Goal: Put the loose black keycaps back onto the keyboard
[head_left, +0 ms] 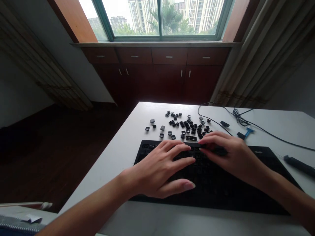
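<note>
Left hand (159, 167) lying flat on keyboard (246, 193), fingers spread, gripping nothing, right hand (230, 154) resting palm-down at keyboard's top row, fingers loosely curled, grip unclear, keyboard sitting mid-bench (137, 121), loose keycaps (184, 126) scattering just behind, cable (270, 134) trailing right.

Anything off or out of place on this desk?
Yes: dozens of loose keycaps lie scattered on the white table beyond the black keyboard, detached from it. Both hands, left and right, rest on the keyboard.

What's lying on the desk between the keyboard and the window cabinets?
In the head view, loose black keycaps are scattered on the white desk just beyond the keyboard; farther back there is bare desk, then dark floor before the cabinets.
</note>
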Demonstrator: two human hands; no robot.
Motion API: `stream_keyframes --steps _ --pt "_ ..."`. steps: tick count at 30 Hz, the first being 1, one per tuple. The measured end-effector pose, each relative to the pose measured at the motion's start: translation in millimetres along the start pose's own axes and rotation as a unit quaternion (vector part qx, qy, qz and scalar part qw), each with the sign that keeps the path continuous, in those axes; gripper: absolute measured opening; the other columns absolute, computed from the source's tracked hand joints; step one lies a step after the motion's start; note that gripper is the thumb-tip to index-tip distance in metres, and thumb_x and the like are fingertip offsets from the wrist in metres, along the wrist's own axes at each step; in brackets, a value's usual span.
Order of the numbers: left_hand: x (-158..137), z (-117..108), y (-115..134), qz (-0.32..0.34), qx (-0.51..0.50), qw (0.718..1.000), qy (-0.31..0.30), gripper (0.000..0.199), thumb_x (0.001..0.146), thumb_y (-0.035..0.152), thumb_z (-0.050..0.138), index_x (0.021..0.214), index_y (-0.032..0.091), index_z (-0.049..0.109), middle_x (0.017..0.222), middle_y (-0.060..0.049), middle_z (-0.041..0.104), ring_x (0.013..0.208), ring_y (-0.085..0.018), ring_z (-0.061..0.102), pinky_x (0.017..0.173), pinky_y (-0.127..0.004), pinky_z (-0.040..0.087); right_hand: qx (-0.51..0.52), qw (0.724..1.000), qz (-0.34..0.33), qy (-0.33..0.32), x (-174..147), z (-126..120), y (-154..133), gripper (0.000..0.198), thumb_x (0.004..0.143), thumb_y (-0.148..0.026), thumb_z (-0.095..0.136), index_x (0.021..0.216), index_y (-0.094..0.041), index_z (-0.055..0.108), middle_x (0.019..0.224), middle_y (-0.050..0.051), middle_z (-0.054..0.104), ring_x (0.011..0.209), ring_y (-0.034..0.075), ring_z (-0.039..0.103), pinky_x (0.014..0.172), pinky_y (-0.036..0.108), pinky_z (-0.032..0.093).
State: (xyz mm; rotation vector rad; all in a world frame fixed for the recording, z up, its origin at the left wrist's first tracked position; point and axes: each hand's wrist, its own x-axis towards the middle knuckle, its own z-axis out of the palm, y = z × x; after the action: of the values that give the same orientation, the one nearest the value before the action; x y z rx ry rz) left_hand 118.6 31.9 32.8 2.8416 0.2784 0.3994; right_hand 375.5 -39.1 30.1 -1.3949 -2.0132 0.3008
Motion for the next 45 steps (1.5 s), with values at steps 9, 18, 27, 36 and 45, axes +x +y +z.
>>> stream_keyframes --steps 9,18,27,36,45 --pt "-3.2 3.3 -1.8 -0.037 0.000 0.996 0.081 0.035 0.096 0.032 0.054 0.129 0.019 0.058 0.126 -0.010 0.061 0.114 -0.025 0.053 0.101 -0.043 0.042 0.037 0.999 0.001 -0.008 -24.1 18.7 -11.4 0.024 0.092 -0.025 0.068 0.115 -0.027 0.063 0.108 -0.002 0.070 0.095 0.010 0.066 0.086 0.021 0.054" --pt "-3.6 5.7 1.4 -0.015 0.015 0.996 0.084 0.036 0.094 0.033 0.058 0.126 0.018 0.060 0.119 -0.010 0.064 0.105 -0.025 0.056 0.093 -0.043 0.045 0.041 0.999 0.000 -0.011 -25.9 19.9 -12.4 0.029 0.094 -0.021 0.064 0.123 -0.026 0.062 0.114 -0.001 0.068 0.099 0.010 0.066 0.088 0.020 0.053" --pt "-1.9 6.4 1.5 -0.014 0.017 0.996 0.081 0.035 0.093 0.034 0.059 0.124 0.017 0.062 0.116 -0.010 0.066 0.101 -0.025 0.057 0.090 -0.043 0.046 0.047 0.999 -0.016 0.002 -23.8 21.8 -15.0 0.026 0.094 -0.018 0.063 0.119 -0.024 0.064 0.110 0.002 0.066 0.094 0.010 0.064 0.082 0.020 0.055" --pt "-2.4 0.2 -16.6 -0.123 -0.196 0.952 0.201 0.032 0.104 0.027 0.037 0.110 0.018 0.068 0.107 -0.006 0.066 0.099 -0.016 0.061 0.089 -0.033 0.049 0.054 0.997 0.024 0.045 -25.1 20.2 -15.1 0.020 0.091 -0.019 0.066 0.110 -0.025 0.067 0.109 0.001 0.065 0.088 0.009 0.066 0.078 0.019 0.057" --pt "-3.3 1.1 -33.1 -0.203 -0.246 0.904 0.285 0.042 0.105 0.035 0.035 0.091 0.018 0.070 0.093 -0.005 0.065 0.087 -0.015 0.060 0.082 -0.032 0.048 0.030 1.000 -0.006 0.008 -27.5 17.6 -14.5 0.021 0.092 -0.023 0.066 0.112 -0.026 0.068 0.107 0.001 0.069 0.091 0.012 0.068 0.078 0.022 0.059"
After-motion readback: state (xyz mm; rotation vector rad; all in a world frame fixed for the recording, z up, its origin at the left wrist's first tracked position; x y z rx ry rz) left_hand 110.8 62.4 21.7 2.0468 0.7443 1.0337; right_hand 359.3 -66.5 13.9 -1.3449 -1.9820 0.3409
